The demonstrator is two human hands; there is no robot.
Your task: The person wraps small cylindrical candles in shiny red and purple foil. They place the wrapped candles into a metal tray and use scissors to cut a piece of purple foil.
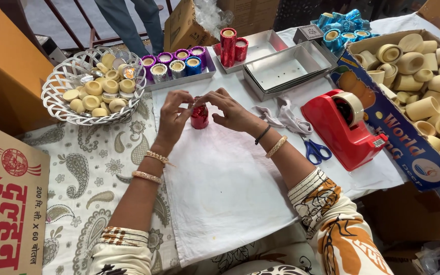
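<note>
From the head view, a small red shiny cup (pixel 199 116) stands on the white worktop (pixel 220 183), right between the two hands. The left hand (pixel 173 116) pinches its top edge with bent fingers. The right hand (pixel 230 109) pinches the other side the same way. Blue scissors (pixel 315 150) lie near the right hand's wrist.

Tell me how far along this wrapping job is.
Done: foil-wrapped cups on the steel tray, two red ones behind, blue ones at the back. In hand: left hand and right hand pinch a red-foiled cup. Left: plain cups in the basket and box.
</note>
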